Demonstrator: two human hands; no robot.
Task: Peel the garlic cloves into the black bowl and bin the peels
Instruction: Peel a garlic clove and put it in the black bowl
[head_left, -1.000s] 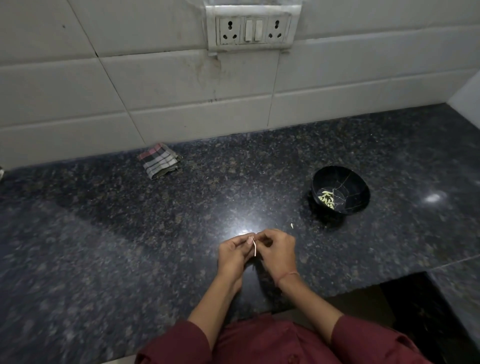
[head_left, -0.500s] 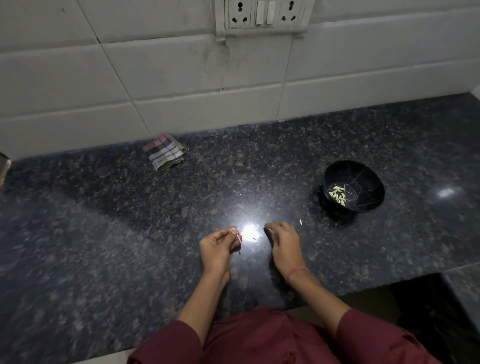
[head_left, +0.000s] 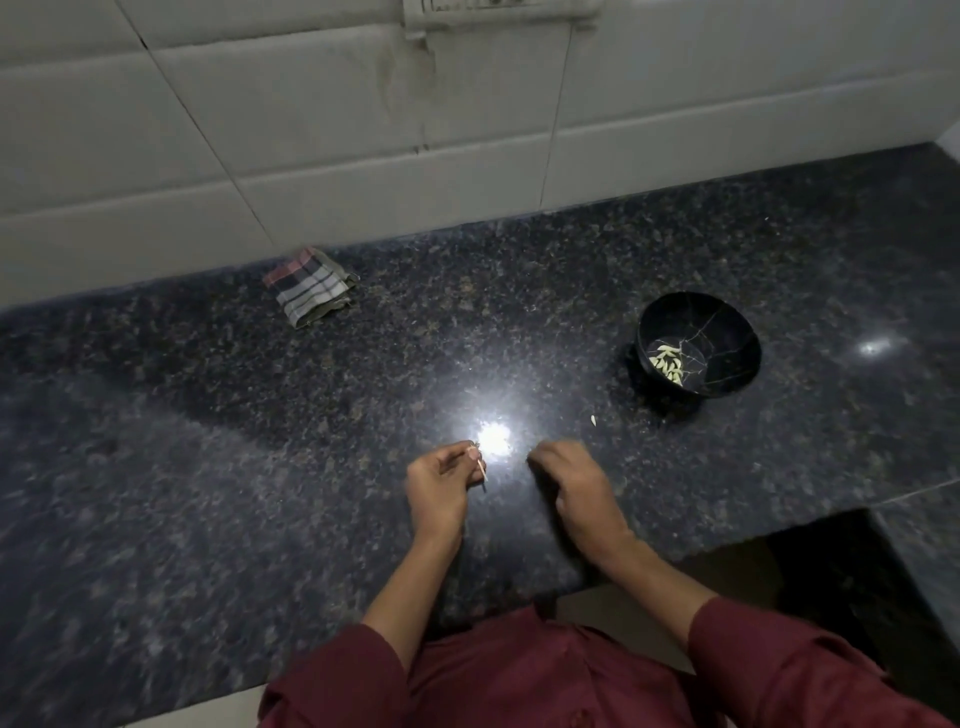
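The black bowl stands on the dark granite counter at the right and holds several pale peeled garlic cloves. My left hand hovers near the counter's front edge and pinches a thin pale garlic peel between thumb and fingers. My right hand is a little to its right, knuckles up and fingers curled down onto the counter; whether it holds anything is hidden. One small pale garlic piece lies loose on the counter between my right hand and the bowl.
A folded checked cloth lies at the back left against the tiled wall. A switch plate sits on the wall above. The counter has a cut-out corner at the front right.
My hands were joined around the peel a second ago and have since separated. The left hand keeps the peel; the right hand has drawn away to the right.
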